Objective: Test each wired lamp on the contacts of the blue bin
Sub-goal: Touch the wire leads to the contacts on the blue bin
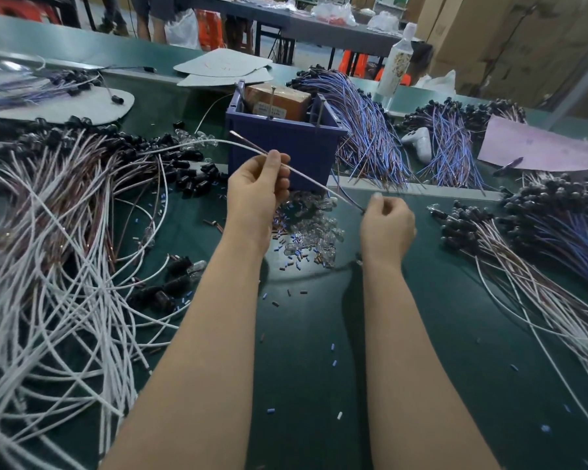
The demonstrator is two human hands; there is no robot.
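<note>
White wire beside blue bin edge

One blue bin, one white bottle, one pink sheet and one pen. The wired lamps and loose bulbs are too many to count.

A: Fig. 1: is any text legible?
B: None. The white label on the brown box inside the blue bin bears print too small to read; the bottle shows only a blurred pattern.
</note>
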